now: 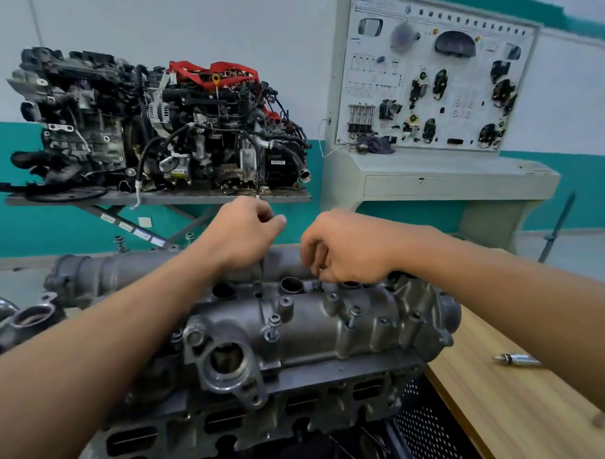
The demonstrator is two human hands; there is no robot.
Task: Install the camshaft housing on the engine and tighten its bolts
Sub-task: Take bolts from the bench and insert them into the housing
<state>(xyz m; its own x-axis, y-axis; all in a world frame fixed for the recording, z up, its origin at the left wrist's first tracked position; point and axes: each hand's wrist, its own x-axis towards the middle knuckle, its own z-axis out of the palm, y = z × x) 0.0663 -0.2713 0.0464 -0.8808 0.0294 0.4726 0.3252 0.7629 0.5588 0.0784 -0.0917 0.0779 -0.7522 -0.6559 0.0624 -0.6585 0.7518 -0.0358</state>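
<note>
Camshaft housing (332, 324) on engine (232, 420) | left fingers (273, 220) grip thin tool (260, 272) | right fingers (312, 249) pinch bolt (321, 268) | bit (518, 359) lies on bench (506, 414)

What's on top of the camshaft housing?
Two raised bolts on the near side; at the far edge the left hand grips a thin rod, the right hand pinches a mostly hidden piece.

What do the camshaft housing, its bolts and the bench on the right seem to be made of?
Camshaft housing: cast metal, probably aluminium; dull grey, grainy skin with rounded cast bosses. Bolts: likely steel; darker and smoother, with a slight glint. Bench: wood or wood-look laminate; pale tan with grain lines, matte.
</note>
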